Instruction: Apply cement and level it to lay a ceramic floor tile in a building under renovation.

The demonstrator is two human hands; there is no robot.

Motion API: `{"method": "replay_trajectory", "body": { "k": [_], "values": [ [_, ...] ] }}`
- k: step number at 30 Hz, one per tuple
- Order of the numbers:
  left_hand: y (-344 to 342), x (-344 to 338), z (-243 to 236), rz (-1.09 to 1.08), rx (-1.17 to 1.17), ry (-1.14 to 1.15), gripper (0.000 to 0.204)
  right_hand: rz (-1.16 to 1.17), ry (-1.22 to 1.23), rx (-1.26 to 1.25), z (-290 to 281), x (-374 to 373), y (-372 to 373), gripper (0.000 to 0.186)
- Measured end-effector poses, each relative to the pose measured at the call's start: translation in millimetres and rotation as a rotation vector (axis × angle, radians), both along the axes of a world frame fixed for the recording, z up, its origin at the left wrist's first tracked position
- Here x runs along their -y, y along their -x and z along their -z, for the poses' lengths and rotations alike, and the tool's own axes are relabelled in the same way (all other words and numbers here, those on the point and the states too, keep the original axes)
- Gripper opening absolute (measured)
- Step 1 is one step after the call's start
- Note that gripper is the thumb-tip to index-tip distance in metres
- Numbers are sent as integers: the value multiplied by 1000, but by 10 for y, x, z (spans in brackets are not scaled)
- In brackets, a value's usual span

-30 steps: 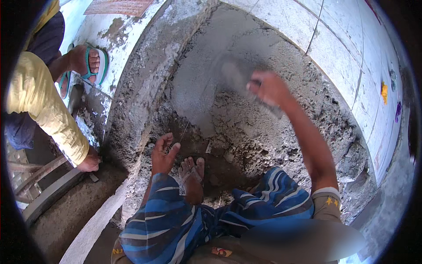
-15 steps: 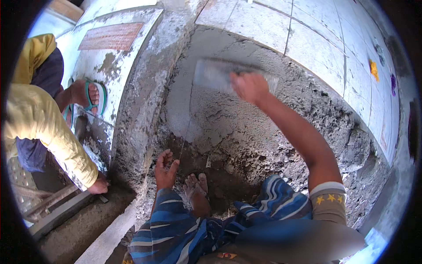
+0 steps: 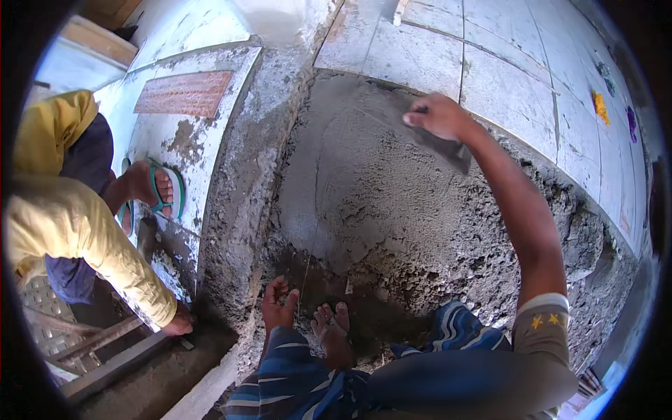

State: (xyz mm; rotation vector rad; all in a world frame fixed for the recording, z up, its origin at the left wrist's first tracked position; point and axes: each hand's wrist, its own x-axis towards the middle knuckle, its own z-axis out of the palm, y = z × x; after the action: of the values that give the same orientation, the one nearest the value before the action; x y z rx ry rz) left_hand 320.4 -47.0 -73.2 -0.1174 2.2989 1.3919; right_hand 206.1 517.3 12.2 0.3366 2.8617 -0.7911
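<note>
The right hand is curled round the back of a flat trowel, so its grip is pressed together on it. The handle is mostly hidden by the hand. The trowel lies slanted on the far right part of the gray wet cement, close to the edge of the white tiles. The cement is smooth on the left and bumpy in the middle and on the right.

The left hand is down by the knee. Its grip is spread, with the fingers a bit bent and the thumb apart. A thin string runs just beside the thumb; I cannot tell if they touch. Near this hand is a bare foot, and blue striped cloth covers the leg.

On the left, another person in a yellow sleeve has a hand low down, by a long bar. That person wears a green and white sandal. Farther up lies a reddish flat board.
</note>
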Motion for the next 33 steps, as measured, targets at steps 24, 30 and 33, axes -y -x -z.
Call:
{"method": "replay_trajectory", "body": {
  "k": [24,30,33],
  "values": [
    [-11,-500,-272,419,171,2,44,8,-13,451,-473,-378,937,50],
    [179,-331,-227,119,-28,90,23,47,165,152,-381,-272,-68,52],
    [285,-227,-148,44,57,129,24,21,88,83,-102,-351,-189,51]
  ]
}}
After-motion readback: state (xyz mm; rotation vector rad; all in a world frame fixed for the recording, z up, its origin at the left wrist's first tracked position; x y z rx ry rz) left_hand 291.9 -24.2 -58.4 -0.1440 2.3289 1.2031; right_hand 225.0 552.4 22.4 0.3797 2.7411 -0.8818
